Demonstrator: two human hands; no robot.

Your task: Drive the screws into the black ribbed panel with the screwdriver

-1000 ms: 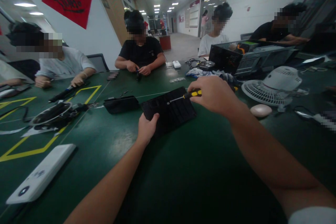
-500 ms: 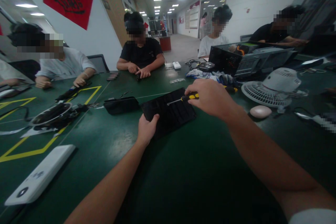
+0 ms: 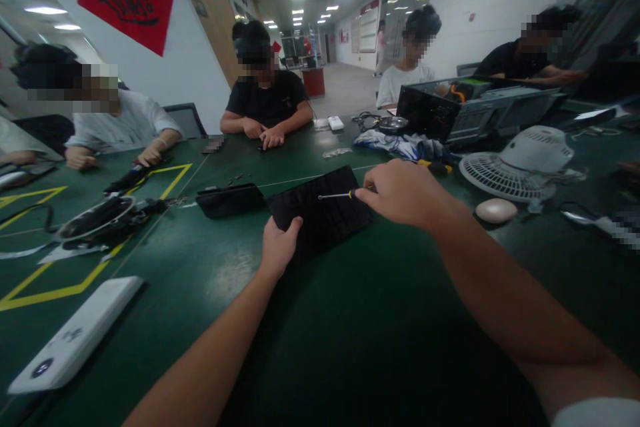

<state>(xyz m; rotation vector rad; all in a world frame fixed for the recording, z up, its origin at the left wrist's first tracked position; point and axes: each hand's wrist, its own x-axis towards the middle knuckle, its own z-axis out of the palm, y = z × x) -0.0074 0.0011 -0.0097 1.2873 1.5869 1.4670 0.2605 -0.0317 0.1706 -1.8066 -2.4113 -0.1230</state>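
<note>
The left hand [image 3: 280, 243], thumb uppermost, grips the left edge of a flat black rectangular panel [image 3: 327, 217], its forearm slanting forward. Apart from it, the right hand [image 3: 413, 190] is knuckles-up, fingers curled round a slim metal-shafted hand tool [image 3: 337, 196] pointing left across the panel; tip contact is unclear. The panel is over the green table [image 3: 360, 320], short of its far edge, beside a small black oblong case [image 3: 230, 201].

office-like workshop, shared green table [image 3: 200, 320], open computer case [image 3: 427, 112]
</note>
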